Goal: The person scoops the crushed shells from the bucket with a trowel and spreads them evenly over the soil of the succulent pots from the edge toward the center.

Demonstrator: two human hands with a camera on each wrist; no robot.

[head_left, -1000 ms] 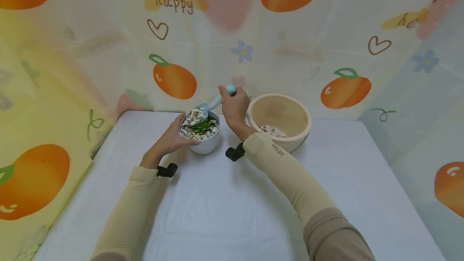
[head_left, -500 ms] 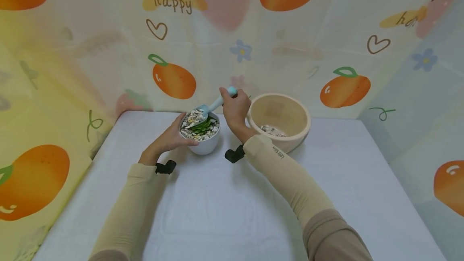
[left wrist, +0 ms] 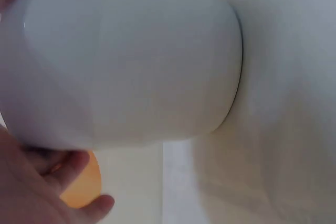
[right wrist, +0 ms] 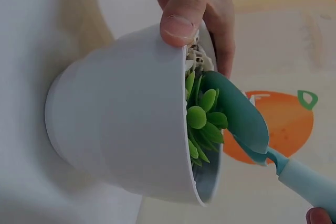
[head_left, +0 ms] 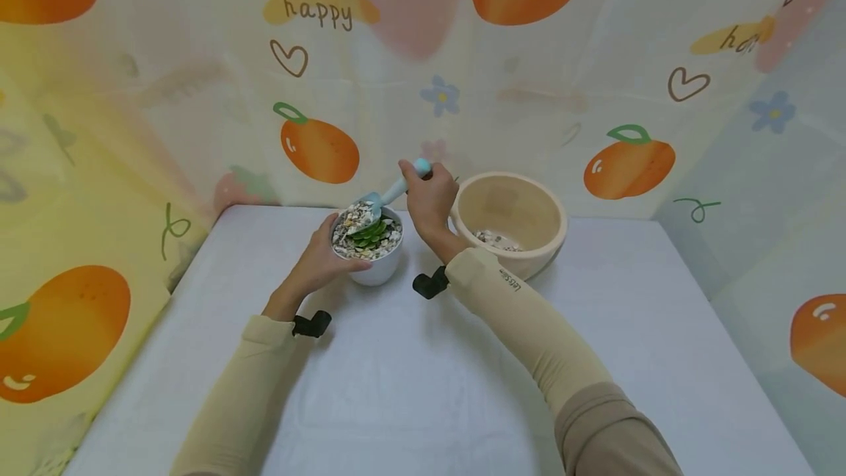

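My left hand [head_left: 320,259] holds a white plant pot [head_left: 375,272], its thumb at the near rim and its fingers around the side. In the left wrist view the pot [left wrist: 131,61] fills much of the picture. Inside it a green succulent [right wrist: 202,119] stands among pale pebbles [head_left: 370,250]. My right hand [head_left: 431,200] grips the handle of a light-blue trowel [head_left: 396,189]. The trowel's blade [right wrist: 239,111] is tipped over the pot's rim above the plant, with pebbles in front of it. Only a fingertip of that hand shows in the right wrist view.
A large beige bowl-shaped planter [head_left: 558,222] stands right of my right hand, with some pebbles [head_left: 496,241] at its bottom. A white cloth [head_left: 410,388] covers the table. Fruit-patterned cloth [head_left: 529,116] hangs behind and at both sides.
My left wrist has dropped slightly toward me and to the right, while still holding the pot. The trowel and my right hand have hardly moved.
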